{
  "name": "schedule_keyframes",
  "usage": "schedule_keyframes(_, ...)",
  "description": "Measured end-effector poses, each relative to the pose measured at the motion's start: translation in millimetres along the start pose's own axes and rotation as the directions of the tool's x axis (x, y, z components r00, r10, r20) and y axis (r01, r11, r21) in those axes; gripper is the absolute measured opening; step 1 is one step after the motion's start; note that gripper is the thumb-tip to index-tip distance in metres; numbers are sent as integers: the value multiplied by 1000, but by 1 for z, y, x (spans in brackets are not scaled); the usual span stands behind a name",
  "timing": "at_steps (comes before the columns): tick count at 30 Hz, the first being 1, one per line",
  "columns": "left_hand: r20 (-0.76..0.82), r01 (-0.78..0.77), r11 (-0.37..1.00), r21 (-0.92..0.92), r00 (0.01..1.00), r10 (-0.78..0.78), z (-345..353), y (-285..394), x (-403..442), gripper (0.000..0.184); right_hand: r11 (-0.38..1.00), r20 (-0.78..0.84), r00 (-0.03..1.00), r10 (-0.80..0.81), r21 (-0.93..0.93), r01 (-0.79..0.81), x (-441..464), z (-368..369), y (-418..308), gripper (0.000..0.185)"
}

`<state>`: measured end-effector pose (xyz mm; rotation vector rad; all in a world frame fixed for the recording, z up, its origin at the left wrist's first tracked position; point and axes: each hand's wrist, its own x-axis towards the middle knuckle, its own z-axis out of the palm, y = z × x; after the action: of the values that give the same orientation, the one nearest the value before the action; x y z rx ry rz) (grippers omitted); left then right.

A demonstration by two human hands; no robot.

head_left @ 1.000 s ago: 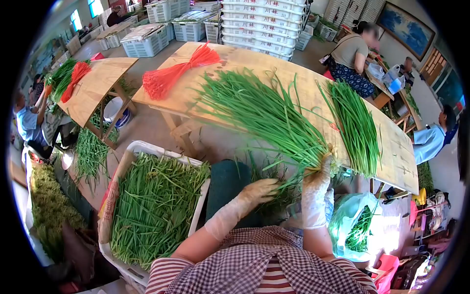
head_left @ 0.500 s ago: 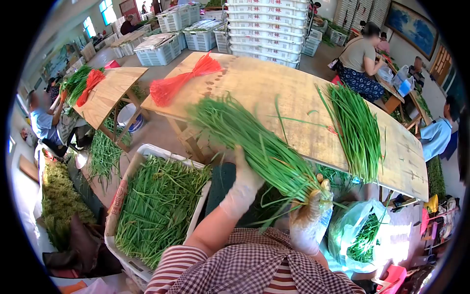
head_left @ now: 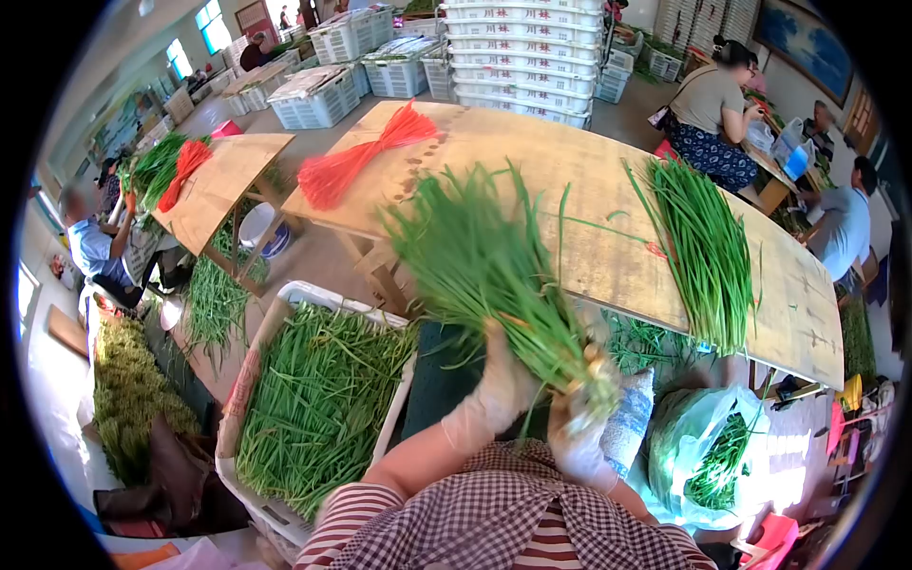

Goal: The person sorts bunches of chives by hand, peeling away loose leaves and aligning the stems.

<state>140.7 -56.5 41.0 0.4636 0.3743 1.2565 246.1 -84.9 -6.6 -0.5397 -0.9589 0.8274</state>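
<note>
A loose bunch of long green stalks [head_left: 494, 266] is held up over the table's near edge, its leafy tips blurred and pointing up and left. My left hand [head_left: 503, 380], in a pale glove, is wrapped round the middle of the bunch. Around the pale root end is my right hand [head_left: 579, 427], gloved and partly blurred. A second bunch [head_left: 703, 256] lies on the wooden table [head_left: 598, 266] to the right, with a red tie beside it. A fan of red ties [head_left: 366, 154] lies at the table's left end.
A white crate [head_left: 223, 446] full of green stalks [head_left: 318, 399] stands at my left. A clear bag [head_left: 684, 456] with greens is at the right. Stacked white crates [head_left: 522, 57] rise behind the table. People sit at left and right, one in a grey top [head_left: 708, 100].
Both hands have drawn the bunch off the table toward my body and turned it more upright. My left hand, earlier apart from it, has come round its middle.
</note>
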Motion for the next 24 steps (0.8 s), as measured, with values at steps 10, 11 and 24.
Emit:
schedule_keyframes(10,74,-540,806,242,839,539,80,169,104,36,872,-138,879,457,-125,-474,60,-62,-14,72)
schedule_keyframes(11,130,-523,813,256,852,507,95,184,110,35,906,-101,961,258,-322,-277,85,-62,-22,73)
schedule_keyframes(24,435,-433,714,551,879,198,118,171,195,59,920,717,667,201,-373,123,299,81,10,84)
